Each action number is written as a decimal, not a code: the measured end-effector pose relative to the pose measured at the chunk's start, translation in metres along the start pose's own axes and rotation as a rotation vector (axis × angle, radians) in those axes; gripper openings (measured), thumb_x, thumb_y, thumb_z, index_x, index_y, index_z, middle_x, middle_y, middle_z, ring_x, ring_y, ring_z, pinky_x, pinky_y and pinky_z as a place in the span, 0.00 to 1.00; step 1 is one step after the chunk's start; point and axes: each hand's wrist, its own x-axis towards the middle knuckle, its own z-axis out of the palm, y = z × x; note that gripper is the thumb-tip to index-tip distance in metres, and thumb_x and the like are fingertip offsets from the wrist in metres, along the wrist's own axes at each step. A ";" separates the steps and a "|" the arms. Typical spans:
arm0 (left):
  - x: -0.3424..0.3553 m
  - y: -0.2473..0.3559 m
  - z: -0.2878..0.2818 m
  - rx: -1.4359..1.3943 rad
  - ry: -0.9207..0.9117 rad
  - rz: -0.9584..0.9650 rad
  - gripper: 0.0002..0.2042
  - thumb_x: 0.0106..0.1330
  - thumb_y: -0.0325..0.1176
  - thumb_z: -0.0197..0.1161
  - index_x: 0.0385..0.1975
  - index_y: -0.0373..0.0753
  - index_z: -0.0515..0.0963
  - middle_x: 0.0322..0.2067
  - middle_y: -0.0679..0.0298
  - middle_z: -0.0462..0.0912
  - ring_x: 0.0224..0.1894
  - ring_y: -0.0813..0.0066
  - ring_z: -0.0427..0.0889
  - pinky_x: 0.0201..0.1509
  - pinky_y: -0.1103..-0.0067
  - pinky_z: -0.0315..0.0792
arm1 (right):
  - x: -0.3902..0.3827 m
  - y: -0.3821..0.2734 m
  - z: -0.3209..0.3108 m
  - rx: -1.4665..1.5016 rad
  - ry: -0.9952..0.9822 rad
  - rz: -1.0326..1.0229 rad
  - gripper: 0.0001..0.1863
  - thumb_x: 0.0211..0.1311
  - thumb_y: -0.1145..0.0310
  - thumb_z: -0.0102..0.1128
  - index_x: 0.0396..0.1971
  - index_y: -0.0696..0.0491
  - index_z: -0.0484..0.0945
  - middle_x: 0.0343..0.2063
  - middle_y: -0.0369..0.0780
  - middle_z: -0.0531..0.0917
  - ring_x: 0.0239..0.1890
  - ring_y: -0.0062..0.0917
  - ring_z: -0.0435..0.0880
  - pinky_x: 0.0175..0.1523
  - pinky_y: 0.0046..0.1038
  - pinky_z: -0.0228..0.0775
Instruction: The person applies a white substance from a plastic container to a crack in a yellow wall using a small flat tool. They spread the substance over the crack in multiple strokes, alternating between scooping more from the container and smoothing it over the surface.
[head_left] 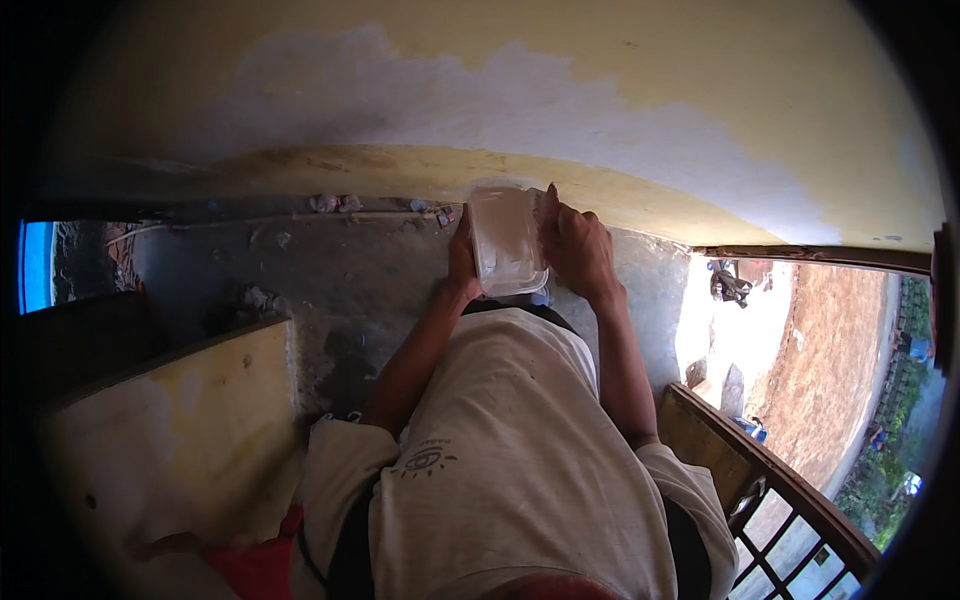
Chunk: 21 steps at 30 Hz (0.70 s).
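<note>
A clear rectangular plastic tub [507,232] with a pale, whitish paste smeared inside is held up in front of me, close to the wall. My left hand [463,262] grips its left side, fingers wrapped beneath and partly hidden. At the tub's right rim is my right hand [582,248], its fingers curled closed and one finger pointing upward. Something thin and greyish shows between that hand and the rim, too indistinct to name.
Ahead rises a yellow wall [640,190] with a broad whitish patch [420,90]. Litter and a thin pole [380,216] lie on the grey floor [340,270] along its base. A patched yellow panel [200,410] stands left. To the right are a sunlit doorway and a barred wooden frame [790,490].
</note>
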 end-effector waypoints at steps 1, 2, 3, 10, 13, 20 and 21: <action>-0.001 0.004 -0.002 -0.007 -0.019 -0.017 0.29 0.75 0.57 0.36 0.63 0.42 0.69 0.56 0.58 0.78 0.55 0.61 0.79 0.57 0.61 0.75 | 0.002 -0.005 0.007 0.005 0.032 -0.014 0.12 0.66 0.68 0.51 0.42 0.58 0.78 0.21 0.52 0.81 0.25 0.50 0.82 0.31 0.48 0.74; -0.002 0.007 -0.004 -0.014 -0.039 -0.035 0.29 0.75 0.57 0.36 0.63 0.42 0.69 0.56 0.58 0.78 0.56 0.61 0.79 0.58 0.61 0.75 | 0.003 -0.013 0.015 0.010 0.065 -0.028 0.11 0.65 0.66 0.52 0.37 0.58 0.78 0.21 0.54 0.81 0.25 0.51 0.82 0.32 0.49 0.74; -0.004 0.010 -0.007 -0.021 -0.058 -0.053 0.30 0.75 0.58 0.36 0.63 0.42 0.69 0.56 0.58 0.78 0.56 0.61 0.79 0.58 0.61 0.75 | 0.004 -0.021 0.022 0.015 0.097 -0.042 0.12 0.65 0.65 0.52 0.32 0.58 0.78 0.21 0.56 0.81 0.25 0.52 0.82 0.33 0.50 0.75; -0.011 0.045 -0.023 -0.064 -0.239 -0.075 0.29 0.75 0.57 0.37 0.60 0.42 0.71 0.52 0.61 0.80 0.54 0.67 0.80 0.56 0.66 0.76 | -0.005 -0.086 0.024 0.017 -0.079 -0.122 0.11 0.66 0.65 0.53 0.35 0.58 0.78 0.22 0.54 0.81 0.28 0.53 0.82 0.35 0.49 0.74; -0.016 0.056 -0.019 0.051 -0.082 -0.080 0.29 0.75 0.58 0.36 0.61 0.42 0.70 0.52 0.60 0.80 0.54 0.65 0.80 0.56 0.64 0.77 | -0.010 -0.085 0.024 0.021 0.062 -0.030 0.11 0.66 0.65 0.53 0.34 0.58 0.78 0.21 0.54 0.81 0.27 0.52 0.82 0.35 0.49 0.74; -0.022 0.073 -0.041 0.050 -0.113 -0.111 0.32 0.74 0.61 0.39 0.63 0.40 0.68 0.53 0.58 0.79 0.53 0.63 0.81 0.59 0.65 0.75 | 0.004 -0.110 0.053 -0.073 0.060 0.006 0.11 0.66 0.65 0.52 0.39 0.56 0.77 0.20 0.53 0.81 0.26 0.51 0.83 0.34 0.50 0.75; -0.022 0.076 -0.046 0.031 -0.103 -0.111 0.32 0.74 0.61 0.39 0.63 0.40 0.69 0.53 0.58 0.79 0.52 0.63 0.81 0.58 0.65 0.76 | 0.002 -0.121 0.054 -0.069 0.033 0.001 0.11 0.65 0.65 0.53 0.39 0.56 0.77 0.20 0.53 0.81 0.26 0.52 0.83 0.35 0.51 0.76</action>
